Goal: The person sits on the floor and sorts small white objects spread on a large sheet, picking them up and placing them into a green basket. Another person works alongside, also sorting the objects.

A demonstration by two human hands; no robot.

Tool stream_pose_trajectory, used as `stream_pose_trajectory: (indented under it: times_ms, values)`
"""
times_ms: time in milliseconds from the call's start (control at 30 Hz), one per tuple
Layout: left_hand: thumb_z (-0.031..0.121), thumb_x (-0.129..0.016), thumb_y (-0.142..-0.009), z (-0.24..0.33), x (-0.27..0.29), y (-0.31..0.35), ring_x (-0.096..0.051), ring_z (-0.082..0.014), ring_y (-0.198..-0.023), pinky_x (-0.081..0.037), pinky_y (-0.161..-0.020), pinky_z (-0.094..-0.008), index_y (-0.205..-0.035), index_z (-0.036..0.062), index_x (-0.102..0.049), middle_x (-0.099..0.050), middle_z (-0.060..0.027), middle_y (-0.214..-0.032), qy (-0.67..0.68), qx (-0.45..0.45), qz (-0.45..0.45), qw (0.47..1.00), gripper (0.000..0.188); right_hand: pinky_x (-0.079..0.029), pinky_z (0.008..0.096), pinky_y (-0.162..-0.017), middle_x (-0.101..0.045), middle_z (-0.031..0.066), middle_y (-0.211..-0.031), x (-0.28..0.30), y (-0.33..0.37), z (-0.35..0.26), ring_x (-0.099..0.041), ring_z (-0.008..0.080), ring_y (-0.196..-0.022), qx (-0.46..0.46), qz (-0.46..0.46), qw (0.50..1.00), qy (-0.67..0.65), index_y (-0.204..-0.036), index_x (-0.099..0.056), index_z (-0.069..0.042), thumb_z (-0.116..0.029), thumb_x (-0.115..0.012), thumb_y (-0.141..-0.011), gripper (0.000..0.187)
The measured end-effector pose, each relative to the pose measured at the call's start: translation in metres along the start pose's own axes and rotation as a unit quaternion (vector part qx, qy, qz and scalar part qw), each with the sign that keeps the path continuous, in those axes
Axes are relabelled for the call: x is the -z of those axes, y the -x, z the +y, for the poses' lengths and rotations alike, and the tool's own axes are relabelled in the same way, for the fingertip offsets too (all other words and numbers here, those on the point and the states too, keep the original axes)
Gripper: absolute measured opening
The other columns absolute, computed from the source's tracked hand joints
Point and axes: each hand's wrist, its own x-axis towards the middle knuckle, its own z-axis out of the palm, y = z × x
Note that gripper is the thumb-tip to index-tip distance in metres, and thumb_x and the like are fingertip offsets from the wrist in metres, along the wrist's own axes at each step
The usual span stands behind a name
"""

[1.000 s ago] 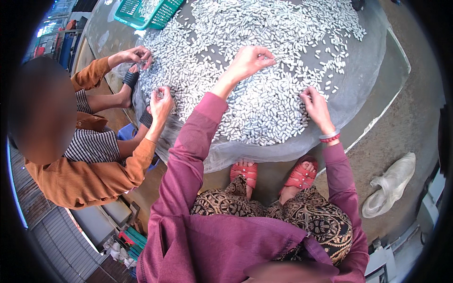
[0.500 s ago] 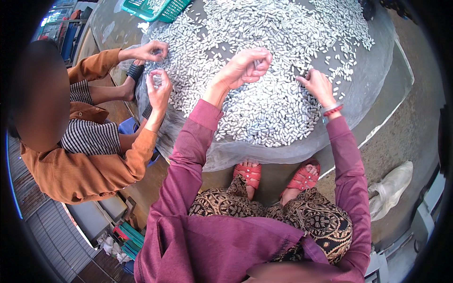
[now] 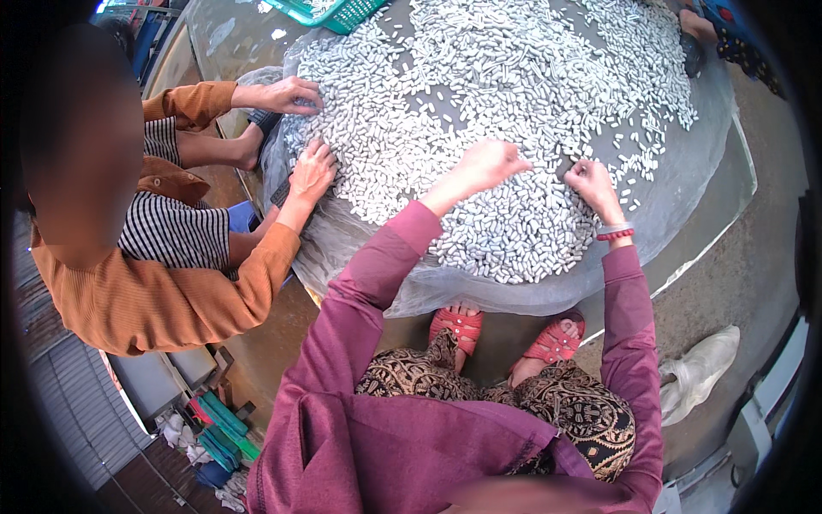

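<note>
Small, silvery-white, capsule-shaped pieces (image 3: 509,236) lie spread over a translucent plastic sheet (image 3: 689,201). The person's left hand (image 3: 490,163) curls above them; the right hand (image 3: 594,185), fingers drawn in, is at their right side. Whether either grips a piece, I cannot tell. An orange-brown-sleeved co-worker's hands (image 3: 312,176) are at their left edge.

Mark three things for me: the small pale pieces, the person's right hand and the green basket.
Small pale pieces (image 3: 522,103): head view, middle of the spread.
Right hand (image 3: 593,186): head view, back of the hand.
Green basket (image 3: 361,16): head view, outer side wall.
</note>
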Motion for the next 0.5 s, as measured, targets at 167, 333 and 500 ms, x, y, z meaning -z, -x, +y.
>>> stream_pose_trajectory:
  times_ms: [167,333,500]
  values:
    - [0.038,-0.054,-0.09,-0.045,0.042,0.013,-0.052,-0.0102,-0.058,-0.04,-0.049,-0.0262,-0.076,0.0051,-0.059,-0.053,0.001,-0.06,0.298,0.079,0.045,0.95,0.037,-0.028,0.0177,-0.046,-0.035,-0.0029,-0.064,0.021,0.024,-0.008,-0.034,0.0063,-0.054,0.0,-0.156,0.713,-0.683,-0.08,-0.047,-0.005,-0.013,-0.056,-0.084,0.013]
    - [0.033,-0.053,-0.092,-0.034,0.06,0.014,-0.042,-0.0037,-0.052,-0.026,-0.039,-0.0148,-0.09,0.0086,-0.054,-0.046,0.0049,-0.067,0.557,0.115,-0.024,0.823,0.025,-0.03,0.0172,-0.042,-0.037,0.0041,-0.074,0.037,0.026,-0.018,-0.038,0.0121,-0.06,0.106,-0.223,0.588,-0.77,-0.08,-0.041,-0.004,-0.014,-0.058,-0.081,0.02]
    - [0.035,-0.062,-0.084,-0.03,0.035,-0.004,-0.063,-0.0218,-0.062,-0.048,-0.051,-0.032,-0.084,0.0035,-0.06,-0.062,-0.0105,-0.068,-0.163,0.033,0.107,0.98,0.031,-0.034,0.0177,-0.043,-0.042,-0.0007,-0.063,0.045,0.002,-0.041,-0.042,0.0119,-0.055,-0.033,-0.183,0.809,-0.558,-0.086,-0.051,-0.003,-0.021,-0.061,-0.084,0.021]
